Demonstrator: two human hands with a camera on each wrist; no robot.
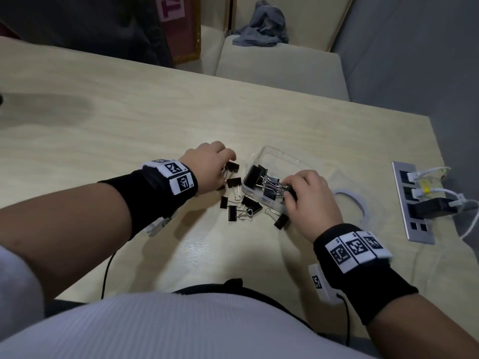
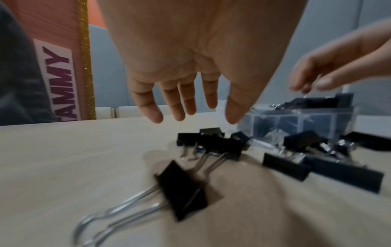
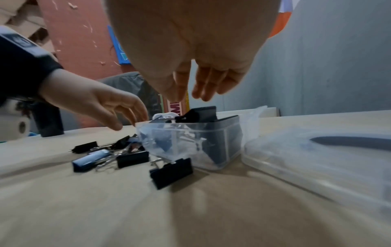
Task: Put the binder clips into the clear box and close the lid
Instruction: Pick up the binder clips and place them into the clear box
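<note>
Hovering over clear plastic box [image 1: 269, 177], right hand [image 1: 308, 198] grip released; left hand [image 1: 207, 167] grip released above loose black metal binder clips [image 1: 241, 206] on worktop [image 1: 129, 130].

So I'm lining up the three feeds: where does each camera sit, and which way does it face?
Head: looks down at the table; both forearms and hands, clear box.
Left wrist: under the left hand, facing loose binder clips.
Right wrist: under the right hand, facing the box, lid alongside.
Shared: both wrist views show the box and the other hand.
</note>
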